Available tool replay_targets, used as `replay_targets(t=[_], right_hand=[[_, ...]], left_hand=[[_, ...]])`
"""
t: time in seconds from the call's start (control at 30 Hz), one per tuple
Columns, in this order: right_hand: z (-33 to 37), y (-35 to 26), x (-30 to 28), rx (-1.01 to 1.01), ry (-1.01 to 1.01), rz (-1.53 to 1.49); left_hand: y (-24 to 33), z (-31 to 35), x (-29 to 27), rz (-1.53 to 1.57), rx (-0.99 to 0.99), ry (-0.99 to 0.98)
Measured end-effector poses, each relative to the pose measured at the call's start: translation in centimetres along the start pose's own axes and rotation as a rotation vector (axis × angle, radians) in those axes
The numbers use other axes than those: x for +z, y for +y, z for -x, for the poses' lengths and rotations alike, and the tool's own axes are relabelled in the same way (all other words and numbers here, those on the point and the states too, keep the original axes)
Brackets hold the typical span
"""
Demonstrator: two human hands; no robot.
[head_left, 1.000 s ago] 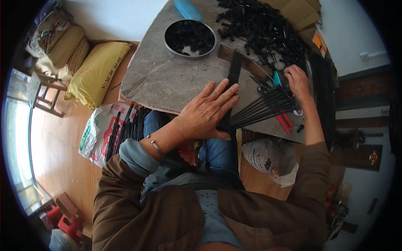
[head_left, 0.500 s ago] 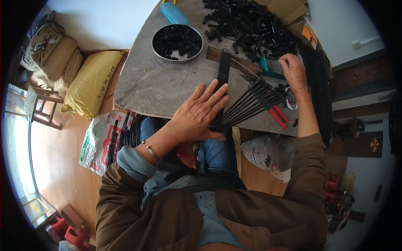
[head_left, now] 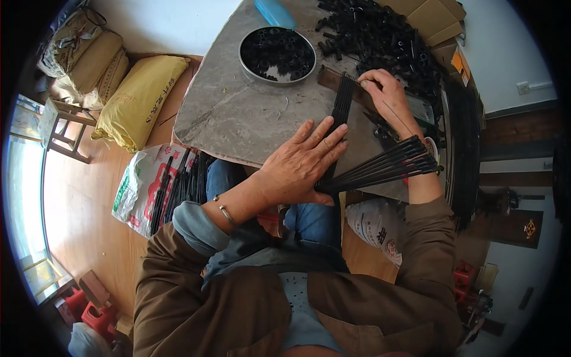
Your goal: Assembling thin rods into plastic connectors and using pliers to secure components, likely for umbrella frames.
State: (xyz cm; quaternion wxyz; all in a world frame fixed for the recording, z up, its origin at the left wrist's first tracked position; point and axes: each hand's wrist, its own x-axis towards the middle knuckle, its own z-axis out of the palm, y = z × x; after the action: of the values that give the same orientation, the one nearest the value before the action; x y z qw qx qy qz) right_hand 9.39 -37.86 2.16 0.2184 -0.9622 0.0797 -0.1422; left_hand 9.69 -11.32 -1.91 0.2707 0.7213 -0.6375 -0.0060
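Observation:
My left hand (head_left: 304, 156) lies flat with fingers spread, pressing down on a bundle of thin black rods. Beyond its fingertips the rods (head_left: 343, 101) run close together, their far ends split like a comb. On the near right, more rods (head_left: 386, 165) fan out past my right forearm. My right hand (head_left: 389, 98) is pinched at the far rod ends; a thin wire (head_left: 399, 119) shows across its palm side. What sits right at the fingertips is too small to make out. A wooden block (head_left: 329, 78) lies behind the rods, partly covered.
On the grey table (head_left: 208, 119) stand a round metal tin (head_left: 262, 80) of small black rings, a blue object (head_left: 275, 12) and a heap of short black tubes (head_left: 375, 35). A cardboard box (head_left: 434, 24) is behind. Below are a plastic bag (head_left: 372, 223) and a yellow sack (head_left: 143, 98).
My right hand has come leftward from beside the green box to the far rod ends. The right-hand rods have swung up and outward. My left hand stays on the bundle; the view has shifted slightly.

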Motion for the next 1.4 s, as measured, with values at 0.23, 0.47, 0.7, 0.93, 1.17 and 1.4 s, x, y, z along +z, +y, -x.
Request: replay_targets(t=[0.23,0.47,0.7,0.93,1.17,1.4], right_hand=[[-0.4,1.0,0.2,0.088,-0.035,-0.076],[-0.8,0.9,0.5,0.102,-0.049,-0.064],[-1.3,0.6,1.0,0.194,-0.038,-0.078],[-1.1,0.3,1.3,0.186,-0.040,-0.226],[-0.3,0.7,0.9,0.072,0.030,-0.109],[-0.9,0.3,1.6,0.055,0.060,-0.091]], left_hand=[[-0.1,0.0,0.0,0.018,-0.001,-0.009],[-0.2,0.1,0.0,0.019,0.000,0.001],[0.0,0.1,-0.1,0.015,0.000,0.007],[-0.1,0.1,-0.1,0.004,-0.002,-0.001],[-0.1,0.0,0.0,-0.007,-0.003,-0.003],[-0.1,0.0,0.0,0.002,-0.002,-0.006]])
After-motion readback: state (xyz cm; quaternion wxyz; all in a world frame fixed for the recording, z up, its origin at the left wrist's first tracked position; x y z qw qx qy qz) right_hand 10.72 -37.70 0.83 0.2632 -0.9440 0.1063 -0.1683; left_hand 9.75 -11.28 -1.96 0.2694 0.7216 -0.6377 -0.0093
